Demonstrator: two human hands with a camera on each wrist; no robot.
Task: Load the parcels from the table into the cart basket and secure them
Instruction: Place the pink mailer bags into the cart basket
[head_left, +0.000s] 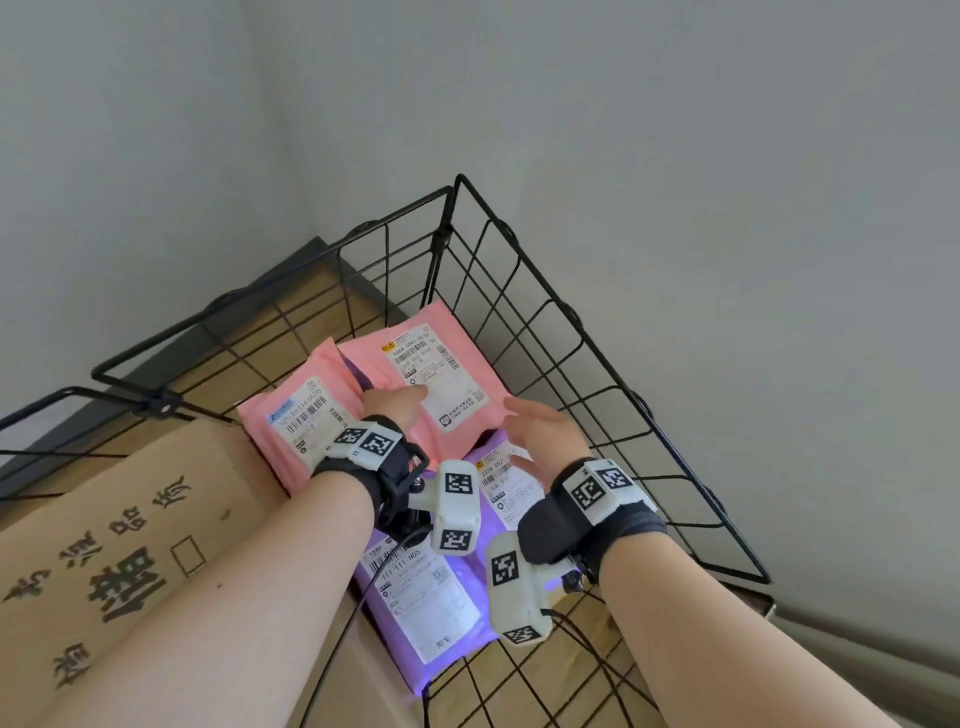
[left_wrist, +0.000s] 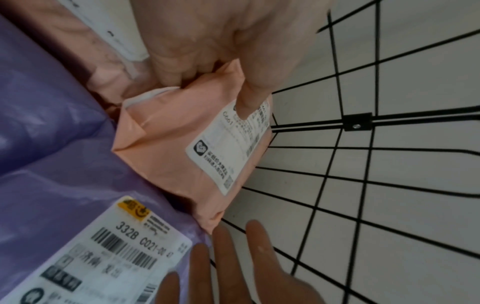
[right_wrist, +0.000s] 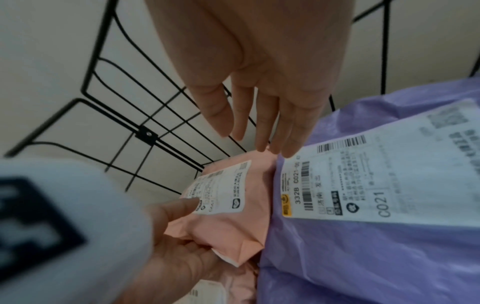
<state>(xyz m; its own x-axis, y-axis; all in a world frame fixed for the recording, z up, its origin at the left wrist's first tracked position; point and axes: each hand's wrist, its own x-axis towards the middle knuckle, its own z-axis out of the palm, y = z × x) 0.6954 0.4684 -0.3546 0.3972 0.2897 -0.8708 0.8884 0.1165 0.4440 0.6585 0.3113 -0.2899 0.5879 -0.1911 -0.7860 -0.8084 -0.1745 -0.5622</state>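
Four soft mailers and one cardboard box (head_left: 135, 525) lie inside the black wire cart basket (head_left: 566, 332), which stands in a corner of grey walls. The box, printed with dark characters, is the largest thing and fills the basket's left part, near its left wall. Beside it, toward the basket's near edge, lies a purple parcel (head_left: 415, 608) with a white label facing up. A second purple parcel (left_wrist: 52, 144), labelled 3328 C021, lies further in, toward the basket's right wall, partly under the right wrist in the head view. Toward the basket's far corner sits a pink parcel (head_left: 447, 374), its label up, overlapping the purple ones. Another pink parcel (head_left: 301, 415) lies against the box, along the basket's left wall.

The left hand (head_left: 389, 410) grips the near edge of the far pink parcel: in the right wrist view the thumb (right_wrist: 179, 207) lies on the label while the fingers curl under the folded corner. The right hand (head_left: 540, 431) hovers just beside that parcel's right edge, toward the basket's right wall, fingers (right_wrist: 262, 121) straight and close together, holding nothing. Whether its fingertips touch the parcel cannot be told. Each wrist carries a black strap with a white marker-tagged camera block.
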